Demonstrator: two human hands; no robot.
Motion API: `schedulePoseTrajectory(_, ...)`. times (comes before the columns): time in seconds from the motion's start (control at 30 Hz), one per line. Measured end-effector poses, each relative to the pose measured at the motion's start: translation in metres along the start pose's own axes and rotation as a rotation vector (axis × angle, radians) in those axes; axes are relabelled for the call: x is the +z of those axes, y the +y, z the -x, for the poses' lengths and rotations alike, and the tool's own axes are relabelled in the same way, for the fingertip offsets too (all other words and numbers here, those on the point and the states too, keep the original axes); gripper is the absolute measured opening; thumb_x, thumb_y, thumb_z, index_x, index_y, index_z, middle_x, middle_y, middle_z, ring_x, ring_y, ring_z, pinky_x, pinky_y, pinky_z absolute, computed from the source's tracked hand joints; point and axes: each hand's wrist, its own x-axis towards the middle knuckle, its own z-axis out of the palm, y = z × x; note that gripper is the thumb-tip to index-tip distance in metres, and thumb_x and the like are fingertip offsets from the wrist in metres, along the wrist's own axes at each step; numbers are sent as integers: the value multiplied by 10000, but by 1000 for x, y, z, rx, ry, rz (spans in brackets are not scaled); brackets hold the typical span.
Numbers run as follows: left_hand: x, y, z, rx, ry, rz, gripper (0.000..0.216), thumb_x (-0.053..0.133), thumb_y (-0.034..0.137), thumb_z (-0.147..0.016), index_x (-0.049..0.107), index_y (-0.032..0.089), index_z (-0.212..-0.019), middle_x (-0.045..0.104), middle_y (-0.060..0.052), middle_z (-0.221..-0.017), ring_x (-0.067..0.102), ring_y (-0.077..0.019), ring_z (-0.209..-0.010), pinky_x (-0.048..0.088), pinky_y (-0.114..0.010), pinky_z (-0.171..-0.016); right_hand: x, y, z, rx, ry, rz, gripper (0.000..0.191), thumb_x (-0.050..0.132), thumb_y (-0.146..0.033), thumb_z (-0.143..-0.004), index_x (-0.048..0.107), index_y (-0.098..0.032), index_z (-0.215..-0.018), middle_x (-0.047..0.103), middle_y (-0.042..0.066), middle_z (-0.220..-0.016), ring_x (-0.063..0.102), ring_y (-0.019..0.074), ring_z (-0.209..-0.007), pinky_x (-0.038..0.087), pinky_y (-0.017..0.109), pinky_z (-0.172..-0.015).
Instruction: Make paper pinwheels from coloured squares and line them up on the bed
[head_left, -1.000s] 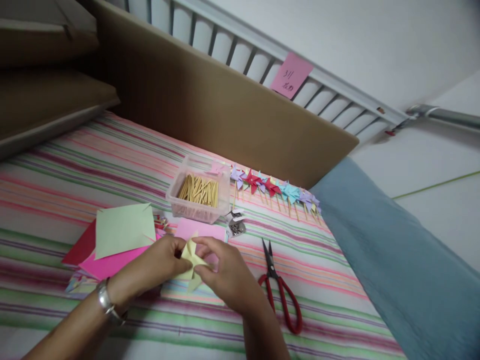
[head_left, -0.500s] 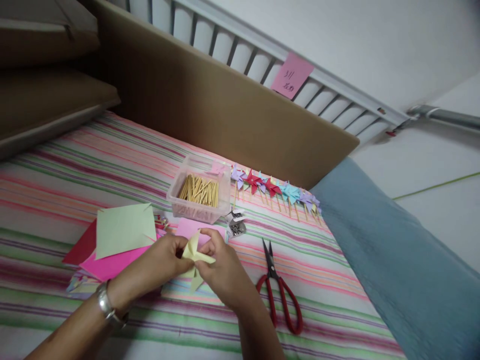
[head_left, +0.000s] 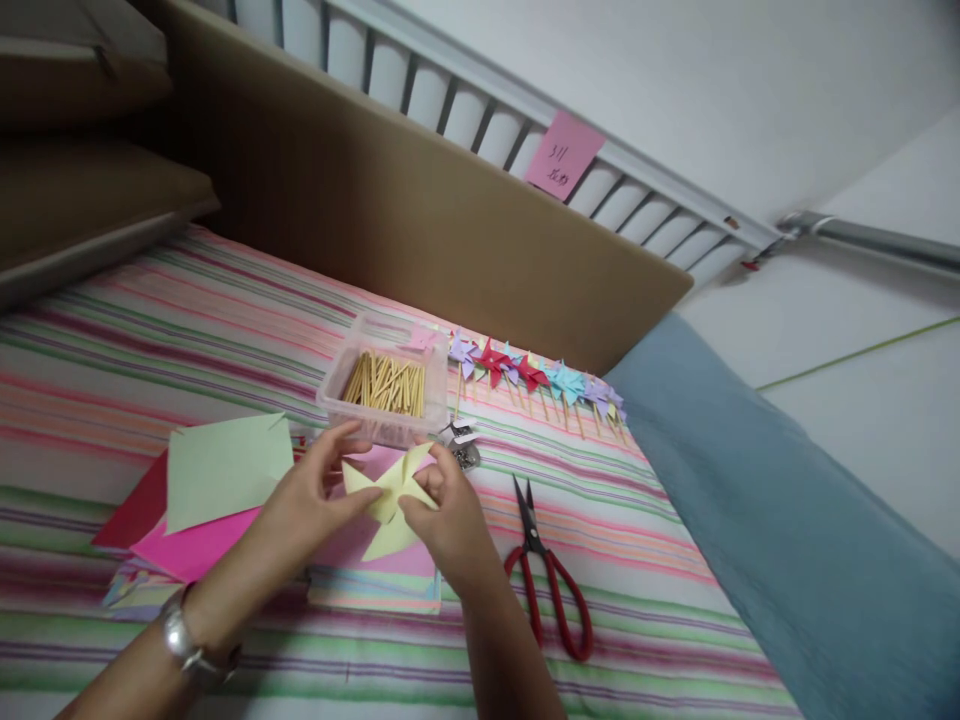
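Note:
A pale yellow paper pinwheel (head_left: 391, 494), its blades folded in toward the middle, is held between my two hands. My left hand (head_left: 322, 490) presses its thumb near the centre, with the other fingers raised behind the left blade. On the opposite side, my right hand (head_left: 442, 505) pinches the pinwheel between thumb and fingers. Beneath the hands lies a stack of coloured paper squares (head_left: 409, 588) with pink on top. Further left, more paper sheets, a pale green sheet (head_left: 229, 470) uppermost, lie in a loose pile.
Red-handled scissors (head_left: 534, 550) lie to the right. A clear plastic box (head_left: 382, 425) of short sticks (head_left: 386, 384) stands behind the hands, beside a small container of metal pins (head_left: 466, 455). Finished pinwheels (head_left: 532, 374) on sticks line up before a brown board (head_left: 420, 220).
The pinwheel has turned to face up, and its blades show more fully. My left fingers have opened out and shifted left. The whole view has moved slightly.

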Motion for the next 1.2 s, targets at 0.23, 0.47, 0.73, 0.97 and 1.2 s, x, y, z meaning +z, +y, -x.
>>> schedulePoseTrajectory(0.23,18,3,14,-275,-248,416,379,743,298,-680,677,154,-1024,728,-93,-963,638,-248,-917,453,-339,-840,12,3,-3,51,155,-309,529,587,-116,-639,485,-204,-1150,654,-36,-739,602,133,-635,429,195,-549)
schedulePoseTrajectory(0.47,23,3,17,-268,-153,422,363,707,290,-707,711,162,-1046,743,-89,-910,631,-227,-809,449,-335,-796,24,4,-2,55,186,-360,490,589,-109,-649,487,-199,-1120,676,-20,-803,626,151,-711,464,222,-617)
schedulePoseTrajectory(0.73,22,-7,15,-305,-78,444,344,716,270,-664,727,140,-982,749,-83,-833,631,-202,-697,463,-301,-711,27,5,0,52,193,-328,488,591,-130,-655,480,-203,-1125,645,-41,-770,624,153,-719,461,223,-618)
schedulePoseTrajectory(0.97,14,-9,9,-346,-7,415,367,752,275,-607,720,105,-931,740,-73,-725,633,-192,-622,465,-277,-623,21,4,-1,112,83,-301,488,600,-171,-692,462,-192,-1160,614,-55,-690,581,124,-604,433,228,-580)
schedulePoseTrajectory(1.2,-2,0,2,-342,-16,397,323,711,232,-618,713,93,-910,727,-67,-664,625,-189,-570,467,-271,-587,11,4,-3,66,8,-142,480,602,-159,-709,506,-185,-1178,615,-30,-696,567,122,-586,413,233,-547)
